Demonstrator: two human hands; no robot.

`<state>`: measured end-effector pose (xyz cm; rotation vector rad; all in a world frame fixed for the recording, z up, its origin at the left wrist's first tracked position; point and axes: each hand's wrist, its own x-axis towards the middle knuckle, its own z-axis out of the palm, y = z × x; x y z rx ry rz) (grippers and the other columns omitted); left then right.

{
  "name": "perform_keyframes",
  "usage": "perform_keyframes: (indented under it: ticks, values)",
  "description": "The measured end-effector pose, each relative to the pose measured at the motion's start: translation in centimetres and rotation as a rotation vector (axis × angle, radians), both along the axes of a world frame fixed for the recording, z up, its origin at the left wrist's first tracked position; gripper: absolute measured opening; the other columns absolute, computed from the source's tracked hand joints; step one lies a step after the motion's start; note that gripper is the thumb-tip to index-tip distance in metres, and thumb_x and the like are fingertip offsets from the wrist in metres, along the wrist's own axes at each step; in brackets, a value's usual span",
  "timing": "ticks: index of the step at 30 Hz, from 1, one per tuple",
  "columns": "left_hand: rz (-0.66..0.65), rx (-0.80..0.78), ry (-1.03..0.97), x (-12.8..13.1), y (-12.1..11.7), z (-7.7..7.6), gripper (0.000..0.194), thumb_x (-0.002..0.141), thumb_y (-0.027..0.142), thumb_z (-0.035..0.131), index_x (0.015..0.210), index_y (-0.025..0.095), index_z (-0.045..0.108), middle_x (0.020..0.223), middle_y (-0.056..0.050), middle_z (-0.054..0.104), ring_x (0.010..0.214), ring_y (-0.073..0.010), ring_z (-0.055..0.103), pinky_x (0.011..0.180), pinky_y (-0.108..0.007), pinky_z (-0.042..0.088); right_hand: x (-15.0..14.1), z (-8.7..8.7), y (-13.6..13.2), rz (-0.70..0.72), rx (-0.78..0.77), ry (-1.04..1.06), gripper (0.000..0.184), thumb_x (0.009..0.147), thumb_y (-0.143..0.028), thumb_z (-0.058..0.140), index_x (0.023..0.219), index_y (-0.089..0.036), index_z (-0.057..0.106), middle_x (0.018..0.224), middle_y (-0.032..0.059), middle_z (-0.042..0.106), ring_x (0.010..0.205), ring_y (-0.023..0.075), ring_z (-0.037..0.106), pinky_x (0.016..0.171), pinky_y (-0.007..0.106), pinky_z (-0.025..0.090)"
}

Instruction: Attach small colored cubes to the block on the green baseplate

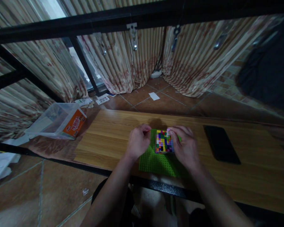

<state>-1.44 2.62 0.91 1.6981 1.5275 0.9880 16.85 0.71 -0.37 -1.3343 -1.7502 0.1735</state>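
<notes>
A green studded baseplate point(151, 164) lies on the wooden board. On it sits a block of small building bricks point(162, 142) in many colours, packed in a square. My right hand point(186, 145) is over the right side of that block, with thumb and fingertips pinched on a small pale pink brick point(168, 130) at its far edge. I cannot tell whether the pink brick is pressed down on the others. My left hand point(138, 142) is at the left edge of the baseplate, fingers curled and thumb against the fingertips; what it holds, if anything, is hidden.
A dark flat tablet-like object point(221, 144) lies on the wooden board point(104, 135) to the right. Left of the board stands a clear plastic bin point(52, 121) with an orange label. A black metal rail point(151, 19) crosses in front of striped curtains point(142, 60). Papers lie on the tiled floor.
</notes>
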Motion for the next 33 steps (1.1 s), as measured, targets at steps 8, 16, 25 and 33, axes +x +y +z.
perform_keyframes:
  ticks: [8, 16, 25, 33]
  values:
    - [-0.088, 0.013, 0.189, 0.4, -0.7, 0.2, 0.029, 0.084, 0.008, 0.052, 0.1, 0.02, 0.073, 0.103, -0.006, 0.077, 0.094, -0.02, 0.072, 0.09, -0.034, 0.055, 0.0, -0.9, 0.9, 0.062, -0.044, -0.146, 0.026, 0.097, -0.034, 0.053, 0.095, -0.024, 0.077, 0.106, 0.0084, 0.07, 0.099, 0.027, 0.06, 0.091, 0.047, 0.048]
    - [-0.185, -0.005, 0.167, 0.9, -1.0, 0.3, 0.035, 0.086, 0.01, 0.051, 0.108, 0.021, 0.075, 0.1, -0.004, 0.078, 0.091, -0.0187, 0.072, 0.091, -0.032, 0.056, 0.0, -1.0, 1.1, 0.069, -0.014, -0.208, 0.02, 0.094, -0.029, 0.057, 0.09, -0.021, 0.075, 0.108, 0.0101, 0.069, 0.099, 0.028, 0.06, 0.09, 0.046, 0.05]
    - [-0.237, -0.004, 0.248, 1.4, -1.0, 0.1, 0.045, 0.086, 0.008, 0.046, 0.121, 0.02, 0.072, 0.114, -0.007, 0.076, 0.105, -0.021, 0.071, 0.097, -0.033, 0.053, -0.5, -1.6, 1.2, 0.066, -0.102, 0.0, 0.019, 0.091, -0.029, 0.058, 0.09, -0.02, 0.074, 0.108, 0.0114, 0.069, 0.102, 0.0288, 0.064, 0.092, 0.047, 0.051]
    - [-0.257, 0.027, 0.222, 1.4, -1.0, -0.2, 0.041, 0.087, 0.01, 0.046, 0.116, 0.023, 0.073, 0.108, -0.005, 0.077, 0.098, -0.0206, 0.072, 0.092, -0.032, 0.055, -0.8, -1.7, 1.1, 0.028, -0.109, 0.051, 0.016, 0.089, -0.028, 0.059, 0.087, -0.022, 0.074, 0.1, 0.0089, 0.071, 0.098, 0.0277, 0.066, 0.089, 0.045, 0.052]
